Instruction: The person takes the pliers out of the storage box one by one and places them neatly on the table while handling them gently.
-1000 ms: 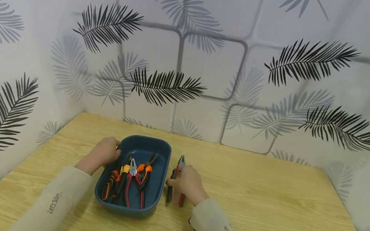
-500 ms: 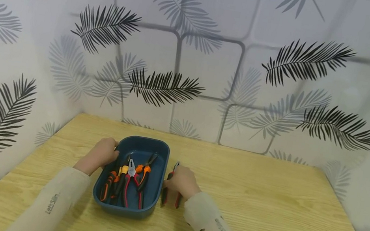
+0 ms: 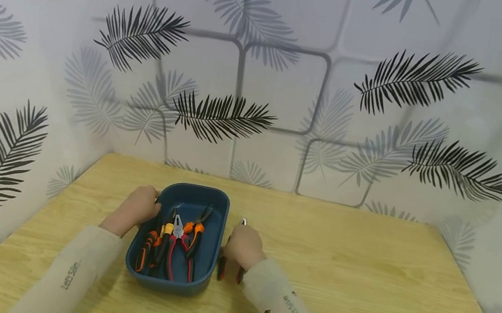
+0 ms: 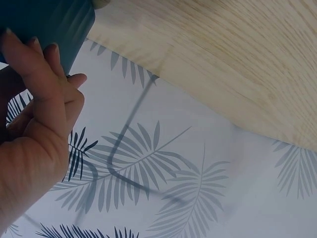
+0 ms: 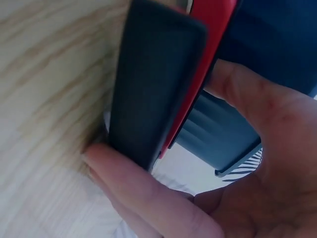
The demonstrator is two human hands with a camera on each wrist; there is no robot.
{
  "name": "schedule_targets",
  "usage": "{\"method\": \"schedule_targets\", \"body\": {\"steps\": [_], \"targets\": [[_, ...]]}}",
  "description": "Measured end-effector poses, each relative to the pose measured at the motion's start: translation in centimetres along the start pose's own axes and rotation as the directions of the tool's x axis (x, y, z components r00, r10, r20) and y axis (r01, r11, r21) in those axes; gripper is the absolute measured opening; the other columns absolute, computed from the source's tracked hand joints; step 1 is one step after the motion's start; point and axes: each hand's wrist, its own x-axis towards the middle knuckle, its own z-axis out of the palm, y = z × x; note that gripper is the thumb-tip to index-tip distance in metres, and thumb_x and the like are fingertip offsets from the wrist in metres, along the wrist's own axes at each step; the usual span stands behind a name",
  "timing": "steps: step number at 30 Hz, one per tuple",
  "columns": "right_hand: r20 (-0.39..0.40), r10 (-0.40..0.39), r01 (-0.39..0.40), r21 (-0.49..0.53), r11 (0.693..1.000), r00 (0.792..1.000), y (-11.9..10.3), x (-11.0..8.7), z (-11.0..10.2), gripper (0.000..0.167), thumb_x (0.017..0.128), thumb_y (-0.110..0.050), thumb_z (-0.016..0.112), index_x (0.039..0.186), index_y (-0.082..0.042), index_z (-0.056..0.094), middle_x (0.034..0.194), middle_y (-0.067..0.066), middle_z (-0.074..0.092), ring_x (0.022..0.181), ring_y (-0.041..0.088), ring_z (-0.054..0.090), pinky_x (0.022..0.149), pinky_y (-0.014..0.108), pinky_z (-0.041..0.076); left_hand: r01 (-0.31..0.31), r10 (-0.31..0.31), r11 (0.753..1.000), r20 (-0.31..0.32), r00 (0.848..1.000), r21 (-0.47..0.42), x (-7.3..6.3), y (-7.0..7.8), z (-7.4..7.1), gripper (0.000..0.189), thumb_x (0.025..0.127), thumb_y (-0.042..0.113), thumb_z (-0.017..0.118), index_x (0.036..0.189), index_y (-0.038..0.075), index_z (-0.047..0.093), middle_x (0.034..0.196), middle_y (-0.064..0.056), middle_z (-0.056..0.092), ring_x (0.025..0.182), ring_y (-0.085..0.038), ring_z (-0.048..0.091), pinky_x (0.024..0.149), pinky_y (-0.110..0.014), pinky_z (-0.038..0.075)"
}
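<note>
My left hand (image 3: 139, 204) holds the left side of a deep blue plastic box (image 3: 168, 286). In the left wrist view its fingers (image 4: 42, 74) lie along the box's outer wall (image 4: 79, 29). Just right of the box, my right hand (image 3: 244, 247) grips a pair of pliers (image 3: 244, 221) with red-and-black handles. The hand covers most of them; the metal tip and handle ends show. Up close, a black-and-red handle (image 5: 153, 89) lies between thumb and fingers, next to the box wall (image 5: 208, 131).
Inside the box lie red-handled pliers (image 3: 178, 232), orange-and-black pliers (image 3: 196, 240), a tool with a yellow-and-black handle (image 3: 167, 230) and an orange-and-black handle (image 3: 146, 251). The wooden table (image 3: 351, 269) meets a leaf-patterned wall (image 3: 275, 155) at the back.
My right hand has shifted left with the pliers, closer to the box, and now covers more of them. The left hand keeps its place on the box.
</note>
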Motion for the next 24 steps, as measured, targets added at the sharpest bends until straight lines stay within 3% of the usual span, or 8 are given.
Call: {"method": "schedule_targets", "body": {"steps": [7,15,19,24], "targets": [[0.015,0.058,-0.057,-0.054,0.997,0.998,-0.5,0.0,0.1,0.028,0.076,-0.023,0.078,0.064,-0.005,0.061,0.065,0.005,0.056,0.057,0.017,0.052,0.048,0.028,0.046,0.012,-0.013,1.000,0.003,1.000,0.024,0.0,0.2,-0.2,0.042,0.091,0.001,0.051,0.127,-0.021,0.048,0.111,-0.037,0.060,0.044,-0.020,0.060,0.044,-0.029,0.050],[-0.060,-0.006,-0.005,-0.175,0.984,0.998,-0.4,-0.5,0.9,0.029,0.079,-0.025,0.073,0.059,-0.008,0.060,0.066,0.009,0.056,0.063,0.021,0.058,0.049,0.031,0.049,0.010,-0.009,0.999,-0.013,1.000,0.033,0.0,-0.2,0.1,0.040,0.090,0.002,0.052,0.123,-0.021,0.052,0.110,-0.037,0.060,0.049,-0.022,0.063,0.047,-0.031,0.052],[-0.065,0.010,-0.020,-0.161,0.987,0.998,-0.5,-0.9,0.8,0.032,0.081,-0.032,0.073,0.061,-0.008,0.063,0.068,0.009,0.058,0.065,0.023,0.060,0.049,0.033,0.050,0.021,-0.021,1.000,-0.016,1.000,0.017,0.1,-0.3,0.3,0.038,0.089,0.001,0.051,0.121,-0.019,0.054,0.109,-0.035,0.061,0.058,-0.024,0.065,0.047,-0.032,0.052],[-0.013,0.037,-0.038,-0.144,0.989,0.999,-0.7,-1.1,0.1,0.027,0.087,-0.032,0.069,0.074,-0.007,0.071,0.067,0.006,0.061,0.061,0.018,0.058,0.050,0.031,0.049,0.024,-0.024,1.000,-0.017,1.000,0.006,0.2,-0.3,0.2,0.041,0.089,0.000,0.049,0.125,-0.020,0.051,0.114,-0.037,0.058,0.046,-0.023,0.061,0.041,-0.032,0.050]]}}
